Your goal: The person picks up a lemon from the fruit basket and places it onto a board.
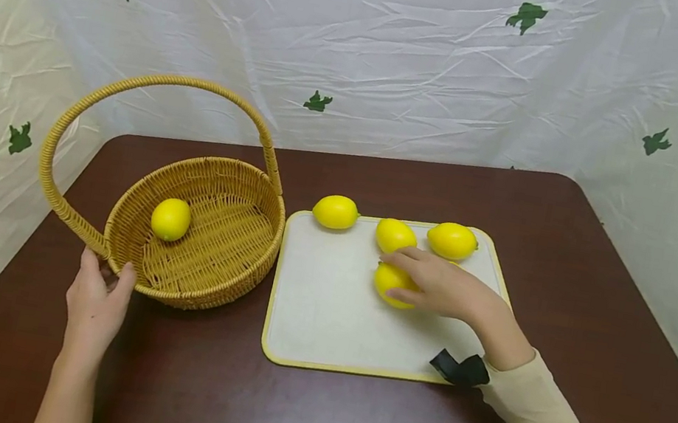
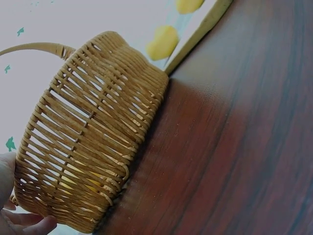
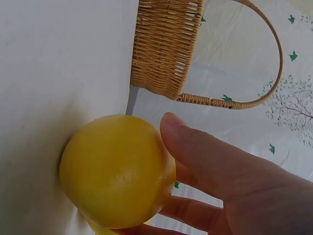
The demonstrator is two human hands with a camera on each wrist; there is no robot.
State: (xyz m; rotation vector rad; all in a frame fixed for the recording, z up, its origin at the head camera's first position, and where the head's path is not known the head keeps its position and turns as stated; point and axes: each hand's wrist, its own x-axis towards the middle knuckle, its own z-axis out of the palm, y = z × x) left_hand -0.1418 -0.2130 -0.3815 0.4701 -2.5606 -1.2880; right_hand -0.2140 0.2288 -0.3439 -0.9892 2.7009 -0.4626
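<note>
My left hand (image 1: 96, 309) grips the near-left rim of a round wicker basket (image 1: 224, 252), below the foot of its tall arched handle. One lemon (image 1: 171, 219) lies inside, on the left. In the left wrist view fingertips (image 2: 41, 226) touch the basket's woven side. To the right, my right hand (image 1: 450, 288) reaches over a white board (image 1: 322, 313) with a yellow edge. Its thumb and fingers are around a lemon (image 1: 392, 285) that sits on the board, as the right wrist view shows closely. The hand partly covers this lemon.
Along the board's far side lie three more lemons: one at the left (image 1: 336, 212), one in the middle (image 1: 394, 236) and one at the right (image 1: 452, 240). The basket stands against the board's left edge on a dark brown table (image 1: 311, 416). White sheeting (image 1: 404, 65) hangs behind.
</note>
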